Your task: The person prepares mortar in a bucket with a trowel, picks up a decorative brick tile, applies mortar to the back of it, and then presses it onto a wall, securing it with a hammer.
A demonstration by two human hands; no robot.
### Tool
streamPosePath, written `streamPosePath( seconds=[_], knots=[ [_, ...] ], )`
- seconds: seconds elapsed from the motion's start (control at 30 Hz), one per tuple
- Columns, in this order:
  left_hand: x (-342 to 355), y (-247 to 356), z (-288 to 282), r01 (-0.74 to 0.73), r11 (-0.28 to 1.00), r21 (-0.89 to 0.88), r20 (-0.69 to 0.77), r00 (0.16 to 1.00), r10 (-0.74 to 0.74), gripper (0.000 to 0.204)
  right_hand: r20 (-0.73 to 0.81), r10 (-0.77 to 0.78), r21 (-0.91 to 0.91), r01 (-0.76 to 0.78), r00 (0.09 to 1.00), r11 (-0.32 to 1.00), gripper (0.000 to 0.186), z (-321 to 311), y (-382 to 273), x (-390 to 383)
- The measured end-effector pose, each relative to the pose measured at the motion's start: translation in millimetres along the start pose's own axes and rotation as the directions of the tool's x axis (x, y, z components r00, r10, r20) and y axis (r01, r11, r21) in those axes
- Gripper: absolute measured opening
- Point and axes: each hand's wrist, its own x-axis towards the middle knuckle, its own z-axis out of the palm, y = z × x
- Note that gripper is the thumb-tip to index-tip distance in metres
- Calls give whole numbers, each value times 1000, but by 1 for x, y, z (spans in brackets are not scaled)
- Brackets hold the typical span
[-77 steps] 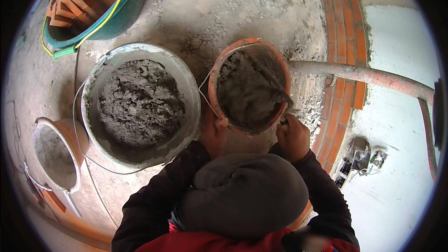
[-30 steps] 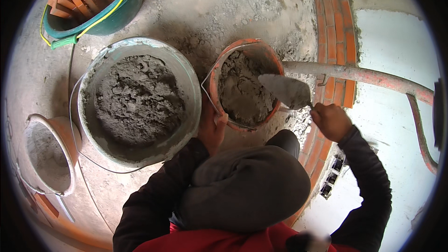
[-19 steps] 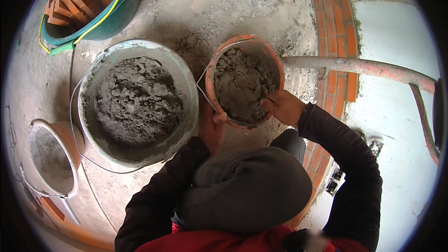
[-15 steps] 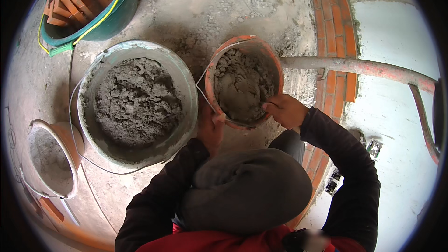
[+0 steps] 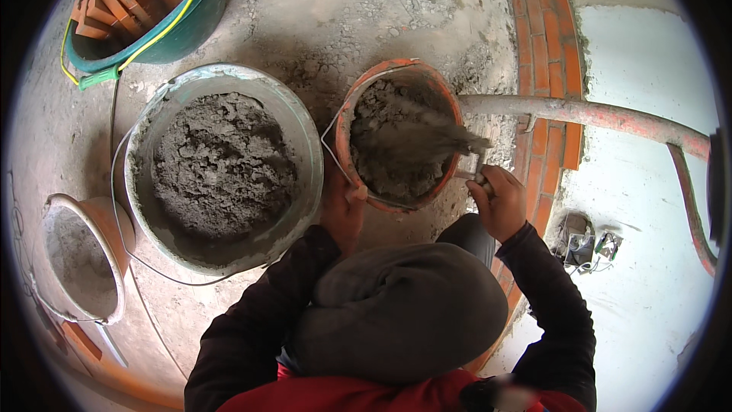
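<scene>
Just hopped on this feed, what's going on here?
A person's right hand grips a trowel at the orange bucket; its blade and some mortar are blurred there. The left hand is at that bucket's near-left rim. Beside it, the bigger bucket also holds mortar, untouched by either hand.

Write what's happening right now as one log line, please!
left hand: at rim of orange bucket; right hand: gripping trowel; trowel: blurred over bucket's right side; grey mix: in orange bucket and big grey bucket
</scene>
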Motion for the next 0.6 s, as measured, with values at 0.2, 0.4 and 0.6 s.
streamPosePath(
  seconds=[0.2, 0.4, 0.6],
  knots=[
    [3, -6, 1, -55, 999, 1, -49, 997, 55, 58, 394, 235, 139, -311, 888, 940, 25, -46, -13, 9],
    [2, -21, 0, -68, 991, 116, -36, 997, 73, 65, 850, 362, 34, -726, 383, 687, 42, -11, -31, 38],
    [4, -12, -1, -39, 999, 37, -27, 999, 40, 63, 800, 259, -10, -420, 541, 907, 43, -65, -6, 64]
  ],
)
